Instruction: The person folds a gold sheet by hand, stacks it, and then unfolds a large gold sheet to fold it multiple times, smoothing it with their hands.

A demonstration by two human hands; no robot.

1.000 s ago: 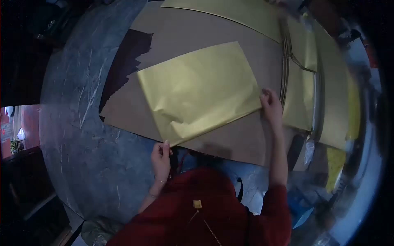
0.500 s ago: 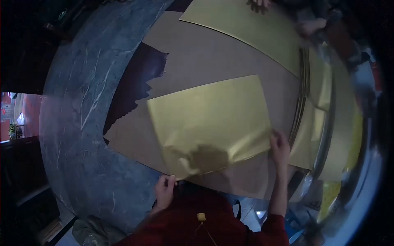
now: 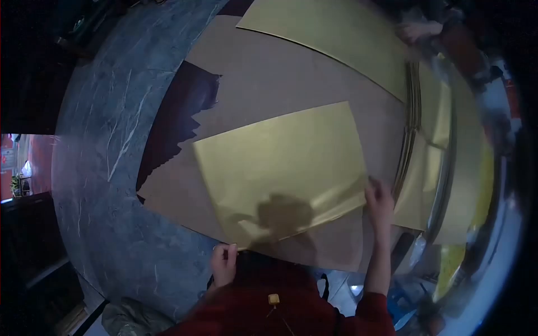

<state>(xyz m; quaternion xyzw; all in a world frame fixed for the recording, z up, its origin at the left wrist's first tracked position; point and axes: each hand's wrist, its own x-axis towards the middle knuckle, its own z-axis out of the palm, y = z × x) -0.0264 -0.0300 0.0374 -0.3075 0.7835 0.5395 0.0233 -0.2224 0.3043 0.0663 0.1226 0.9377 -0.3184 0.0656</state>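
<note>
A gold sheet [image 3: 280, 162] lies over brown board [image 3: 269, 73] in the middle, with a dark shadow across its near part. My left hand [image 3: 225, 263] pinches the sheet's near left corner. At its right edge, near the lower right corner, my right hand [image 3: 379, 200] is closed on the sheet. Creases run through the sheet close to my right hand. The edge nearest me lies between my two hands.
Beyond lies a larger gold sheet [image 3: 325, 33], with another person's hand [image 3: 420, 31] at the upper right. Folded gold sheets [image 3: 414, 190] are stacked on the right. A dark red jagged piece [image 3: 179, 112] rests beside the grey marbled table [image 3: 112, 140].
The creases near my left hand have smoothed out somewhat. The other person's hand over the far gold sheet has left that spot. The view has shifted slightly.
</note>
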